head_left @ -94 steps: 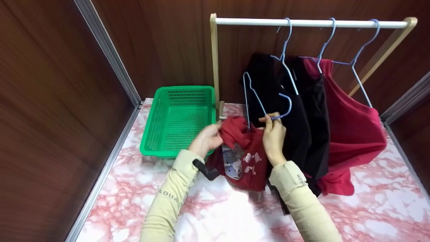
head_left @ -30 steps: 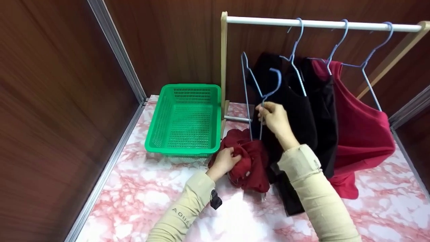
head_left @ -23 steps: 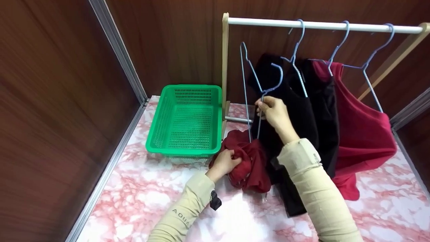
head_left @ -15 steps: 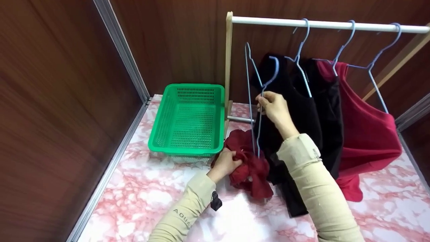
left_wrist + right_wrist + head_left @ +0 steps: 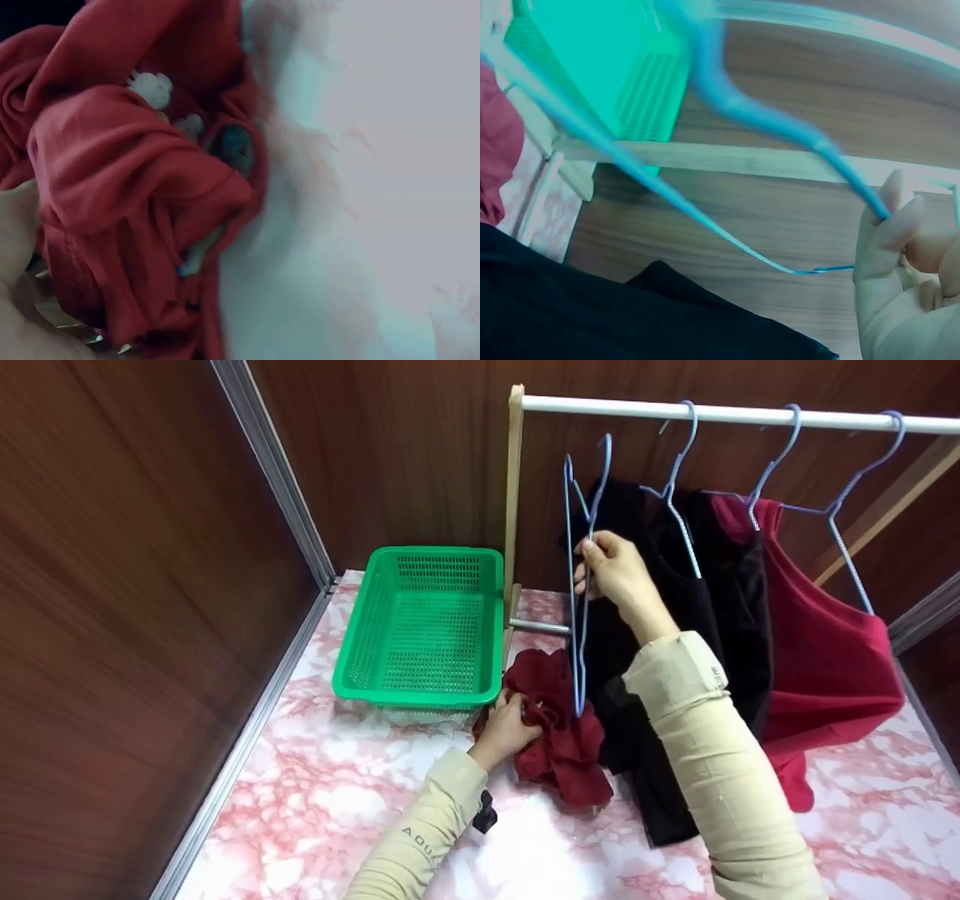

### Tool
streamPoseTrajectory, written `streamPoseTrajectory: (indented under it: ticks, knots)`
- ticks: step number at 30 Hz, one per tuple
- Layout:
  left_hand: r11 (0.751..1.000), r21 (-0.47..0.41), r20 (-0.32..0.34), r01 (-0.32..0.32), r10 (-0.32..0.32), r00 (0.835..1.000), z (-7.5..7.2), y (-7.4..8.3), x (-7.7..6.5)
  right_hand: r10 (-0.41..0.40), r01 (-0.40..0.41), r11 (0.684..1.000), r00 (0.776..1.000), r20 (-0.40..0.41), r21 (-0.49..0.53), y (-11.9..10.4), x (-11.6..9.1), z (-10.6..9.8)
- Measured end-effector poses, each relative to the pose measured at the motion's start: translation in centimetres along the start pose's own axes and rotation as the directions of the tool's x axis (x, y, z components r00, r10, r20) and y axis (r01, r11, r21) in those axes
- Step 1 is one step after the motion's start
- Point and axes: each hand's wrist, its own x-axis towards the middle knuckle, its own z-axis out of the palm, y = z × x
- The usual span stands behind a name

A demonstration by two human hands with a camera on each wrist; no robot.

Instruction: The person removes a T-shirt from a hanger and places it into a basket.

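My left hand (image 5: 506, 727) grips a crumpled red shirt (image 5: 559, 765) lying on the marbled surface. Its white printed figures and a dark printed patch show among the folds of the shirt (image 5: 127, 165) in the left wrist view. Above it, my right hand (image 5: 616, 570) pinches a blue wire hanger (image 5: 772, 126) just below the hook. The hanger stands nearly edge-on, hook up, its lower end in front of the red shirt; no cloth hangs on it. In the right wrist view the fingertips of the right hand (image 5: 892, 300) close on the wire.
A green basket (image 5: 493, 660) stands left of the shirt. Behind is a clothes rack with a white rail (image 5: 600, 405) and wooden posts. Black garments (image 5: 675, 622) and a crimson top (image 5: 825, 682) hang from blue hangers at the right. Dark wood panels enclose the space.
The hanger has come up out of the red shirt and turned more upright in my right hand. The shirt has sunk into a heap under my left hand.
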Motion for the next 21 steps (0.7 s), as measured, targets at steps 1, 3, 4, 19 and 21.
streamPoseTrajectory:
  ticks: [1, 3, 4, 19, 21]
  knots:
    - [1.000, -0.018, 0.006, -0.004, 0.004, 1.000, 0.2, -0.2, 0.1, 0.008, -0.008, 1.000, 1.000, -0.001, 0.007, -0.2, 0.1, 0.0]
    - [0.999, -0.038, 0.023, -0.006, 0.007, 1.000, 0.5, -0.6, 0.2, 0.018, -0.019, 1.000, 1.000, 0.002, 0.021, -0.5, 0.2, -0.1]
    - [0.999, -0.037, 0.033, -0.007, 0.008, 0.999, 0.6, -0.8, 0.3, 0.017, -0.018, 0.999, 1.000, 0.005, 0.027, -0.7, 0.3, -0.2]
    - [0.964, 0.251, 0.079, -0.085, 0.067, 0.995, 2.2, -1.7, 1.2, 0.000, 0.002, 0.986, 1.000, -0.015, 0.164, -2.6, 0.9, -0.7]
    - [0.964, 0.252, 0.053, -0.089, 0.078, 0.996, 2.3, -1.8, 1.2, 0.002, 0.002, 0.985, 1.000, -0.026, 0.170, -2.7, 0.9, -0.8]
